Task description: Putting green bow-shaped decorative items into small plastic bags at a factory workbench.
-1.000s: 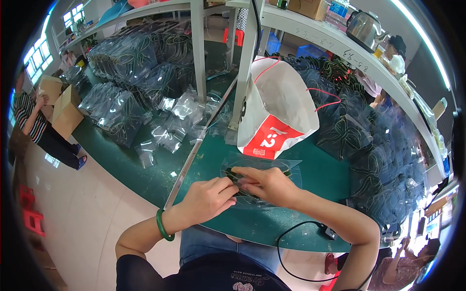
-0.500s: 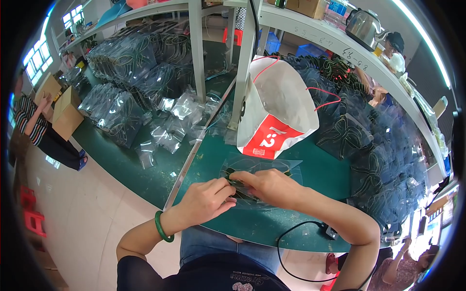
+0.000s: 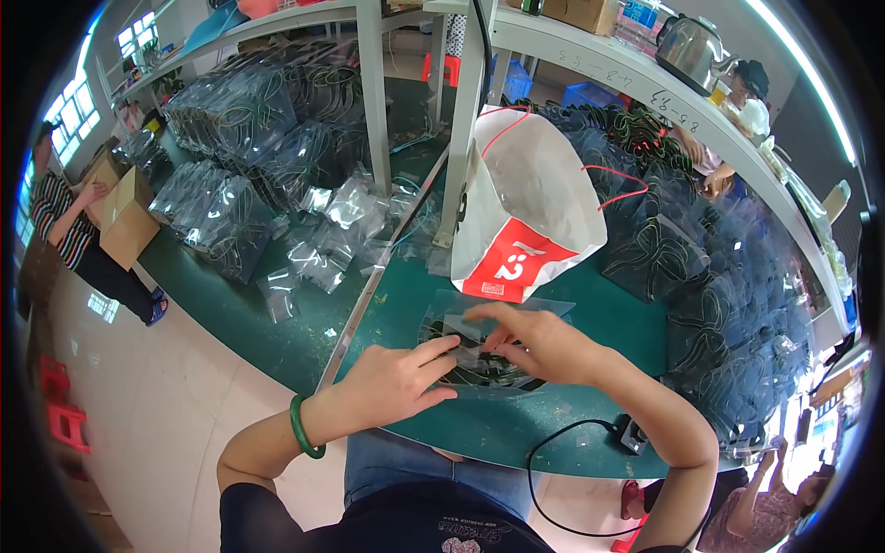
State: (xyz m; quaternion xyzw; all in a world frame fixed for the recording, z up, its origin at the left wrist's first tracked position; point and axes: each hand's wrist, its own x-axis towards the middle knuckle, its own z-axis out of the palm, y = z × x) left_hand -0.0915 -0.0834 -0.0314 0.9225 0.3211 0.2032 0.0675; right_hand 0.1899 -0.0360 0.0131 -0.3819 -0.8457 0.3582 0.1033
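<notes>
A clear plastic bag (image 3: 498, 389) lies flat on the green table in front of me, with dark looped cord or strap-like pieces (image 3: 498, 373) in it or under it. A small shiny, pale, see-through piece (image 3: 464, 326) shows between my hands on top of the dark pieces. My left hand (image 3: 398, 382) rests at the bag's left edge, fingers stretched and apart, with nothing seen in them. Over the bag's right part is my right hand (image 3: 546, 346), its index finger reaching out and the other fingers loosely bent apart.
A white and red paper bag (image 3: 530, 212) stands just beyond my hands. Bagged dark pieces (image 3: 728, 323) are stacked at the right, others (image 3: 230, 111) at the far left beside loose clear packets (image 3: 318, 253). A metal strip (image 3: 355, 318) divides the table. A black cable (image 3: 553, 438) hangs over the edge.
My hands were pinched together over the bag; now they are farther apart with fingers opened. The small pale piece has come into view between them. At left, a person has leaned toward a cardboard box.
</notes>
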